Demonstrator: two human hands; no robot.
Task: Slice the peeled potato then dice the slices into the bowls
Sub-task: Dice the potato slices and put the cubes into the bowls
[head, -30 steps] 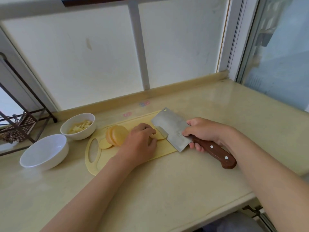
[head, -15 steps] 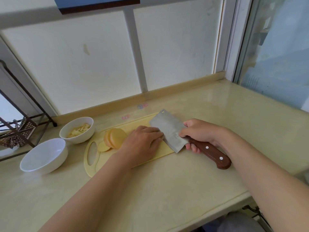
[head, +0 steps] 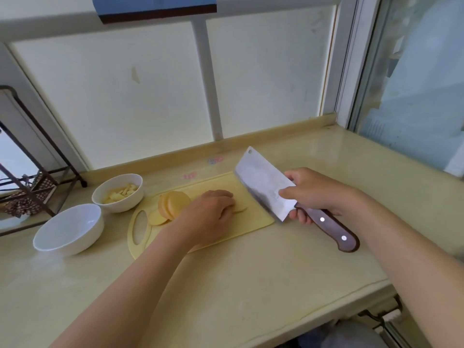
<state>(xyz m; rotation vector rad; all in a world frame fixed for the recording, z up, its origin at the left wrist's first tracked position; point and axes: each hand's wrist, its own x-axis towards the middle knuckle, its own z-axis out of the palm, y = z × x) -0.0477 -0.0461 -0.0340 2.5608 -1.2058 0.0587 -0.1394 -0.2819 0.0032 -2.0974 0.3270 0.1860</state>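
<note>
A yellow cutting board [head: 253,219] lies on the counter. Round potato slices [head: 173,204] lean together at its left end. My left hand [head: 208,214] lies with curled fingers on a few flat slices [head: 241,209] in the board's middle, hiding most of them. My right hand [head: 311,192] grips a cleaver [head: 263,182] where the wooden handle meets the blade. The blade is lifted above the board's right end, off the slices. A white bowl with potato dice [head: 118,193] stands left of the board, and an empty white bowl [head: 69,228] stands nearer to me.
A dark metal rack [head: 30,187] stands at the far left of the counter. A window wall runs along the back, and the counter's front edge [head: 326,315] is at the lower right.
The cleaver has risen from beside my left hand's fingers and moved right, off the slices. My left hand stays on the flat slices.
</note>
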